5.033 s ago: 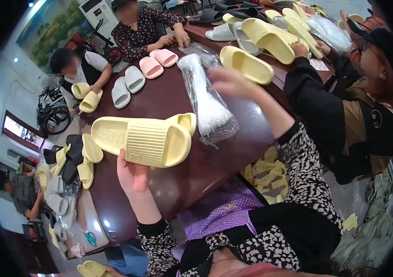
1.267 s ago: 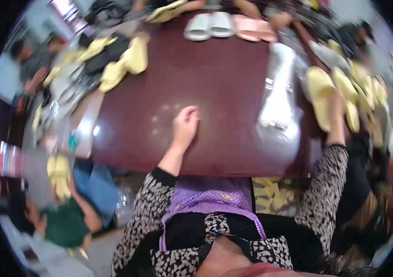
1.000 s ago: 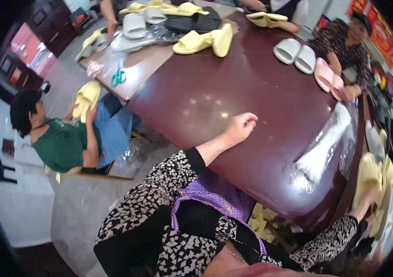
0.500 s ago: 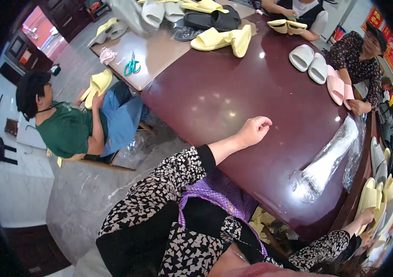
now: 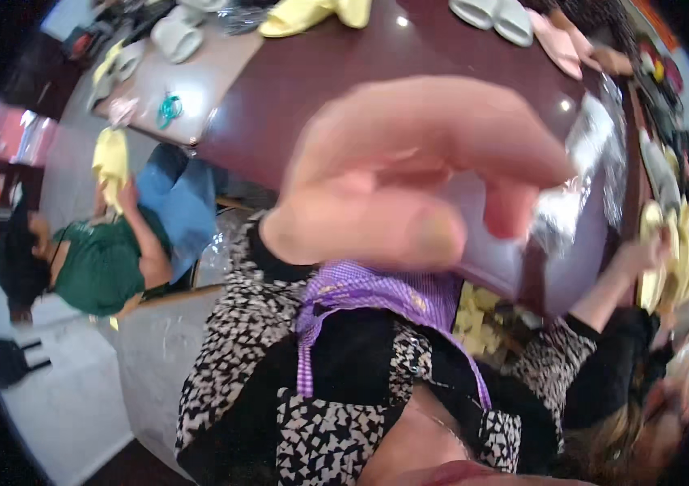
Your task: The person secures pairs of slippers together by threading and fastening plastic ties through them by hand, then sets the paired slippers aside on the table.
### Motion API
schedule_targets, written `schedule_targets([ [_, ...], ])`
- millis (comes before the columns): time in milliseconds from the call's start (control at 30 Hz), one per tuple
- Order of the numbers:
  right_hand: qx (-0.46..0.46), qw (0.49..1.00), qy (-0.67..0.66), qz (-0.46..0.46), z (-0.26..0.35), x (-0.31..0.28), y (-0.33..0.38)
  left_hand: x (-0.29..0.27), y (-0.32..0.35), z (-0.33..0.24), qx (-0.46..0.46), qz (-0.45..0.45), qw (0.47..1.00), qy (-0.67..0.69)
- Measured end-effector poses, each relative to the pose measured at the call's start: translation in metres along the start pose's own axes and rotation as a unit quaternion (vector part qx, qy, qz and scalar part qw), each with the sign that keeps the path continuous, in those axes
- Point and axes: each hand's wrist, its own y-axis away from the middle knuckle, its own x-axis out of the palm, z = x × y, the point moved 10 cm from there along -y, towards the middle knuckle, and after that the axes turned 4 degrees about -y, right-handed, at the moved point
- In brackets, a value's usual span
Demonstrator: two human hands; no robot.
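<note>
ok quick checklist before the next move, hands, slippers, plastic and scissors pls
1. Left hand free: ok, raised close to the camera, fingers curled, nothing visible in it.
2. Right hand at the yellow slippers: ok, it is beside them, out at the right.
3. Right hand's grip: cannot tell, too blurred.
4. Clear view of the dark red table: not ok, the left hand covers part of it.
5. Plastic bundle on that table: ok, toward its right side.
6. Teal scissors off that table: ok, on the paler surface at left.

Table, upper centre: glossy, smooth, varnished-looking. Slippers, right side: matt, foam-like plastic. Bag, right of centre: clear, shiny, crinkled plastic. Apron, lower centre: checked cloth.
</note>
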Motion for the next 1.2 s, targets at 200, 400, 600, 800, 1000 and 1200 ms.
schedule_targets([
  [200,0.164,0.976,-0.102,0.103,0.009,0.103,0.15,0.014,-0.016,0.046,0.055,0.077,0.989,0.113],
  [400,0.186,0.973,-0.096,0.093,0.012,0.098,0.154,0.017,-0.03,0.064,0.06,0.09,0.981,0.162],
  [600,0.214,0.97,-0.096,0.062,-0.014,0.081,0.166,0.01,-0.045,0.078,0.071,0.101,0.982,0.145],
  [800,0.228,0.967,-0.1,0.058,-0.017,0.079,0.163,0.005,-0.054,0.083,0.056,0.109,0.984,0.127],
  [1000,0.237,0.966,-0.087,0.061,-0.019,0.079,0.162,0.001,-0.057,0.081,0.04,0.107,0.987,0.109],
  [1200,0.248,0.963,-0.088,0.063,-0.017,0.081,0.165,-0.002,-0.052,0.074,0.031,0.103,0.99,0.091],
])
